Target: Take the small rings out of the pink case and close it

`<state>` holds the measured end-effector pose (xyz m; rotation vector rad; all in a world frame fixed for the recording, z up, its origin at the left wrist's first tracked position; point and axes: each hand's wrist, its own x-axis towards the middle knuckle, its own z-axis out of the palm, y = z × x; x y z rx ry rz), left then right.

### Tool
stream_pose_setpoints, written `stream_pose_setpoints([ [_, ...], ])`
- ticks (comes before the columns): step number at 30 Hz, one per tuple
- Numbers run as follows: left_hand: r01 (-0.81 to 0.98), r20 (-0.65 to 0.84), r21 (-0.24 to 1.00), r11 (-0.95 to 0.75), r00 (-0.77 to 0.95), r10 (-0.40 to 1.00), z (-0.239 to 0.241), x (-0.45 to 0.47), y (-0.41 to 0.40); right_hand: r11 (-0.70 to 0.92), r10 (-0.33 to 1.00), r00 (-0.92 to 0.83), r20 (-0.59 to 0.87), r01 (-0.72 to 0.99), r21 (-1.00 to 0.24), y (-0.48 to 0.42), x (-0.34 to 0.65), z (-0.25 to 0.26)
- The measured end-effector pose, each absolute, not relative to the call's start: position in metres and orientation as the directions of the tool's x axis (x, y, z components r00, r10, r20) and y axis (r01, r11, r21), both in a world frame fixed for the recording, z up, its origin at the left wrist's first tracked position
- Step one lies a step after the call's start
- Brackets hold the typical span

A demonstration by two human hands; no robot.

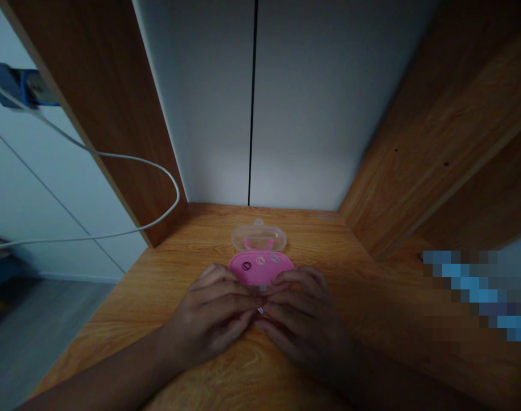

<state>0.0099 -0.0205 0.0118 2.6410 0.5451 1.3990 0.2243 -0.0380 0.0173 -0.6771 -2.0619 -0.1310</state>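
Note:
An oval pink case point(260, 278) lies on the wooden surface, its clear lid point(238, 238) folded back behind it. In its pink base are a dark ring-shaped band point(246, 266) and two paler ones point(261, 261). In front of the case, my left hand point(215, 308) and my right hand point(305, 311) meet with fingers bent and fingertips close together. A tiny pale thing point(261, 310) shows between them, too small and blurred to name. My right hand's upper fingers rest near the case's front right edge.
A white cable point(177, 194) loops in from the left, from a wall socket point(40, 88). Wooden panels point(97, 103) stand at both sides, with a pale back panel point(303, 114) behind. A pixelated patch covers the right side.

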Motion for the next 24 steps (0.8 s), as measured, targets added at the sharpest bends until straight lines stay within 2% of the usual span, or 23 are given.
stream_pose_setpoints([
  [18,0.299,0.788,0.224,-0.928,0.505,0.352,0.023,0.014,-0.024,0.848,0.421,-0.420,0.804,0.497,-0.184,-0.038,0.226,0.020],
  [24,0.281,0.785,0.283,-0.917,0.482,0.390,0.025,0.016,-0.025,0.852,0.409,-0.393,0.823,0.488,-0.190,-0.037,0.227,0.020],
])
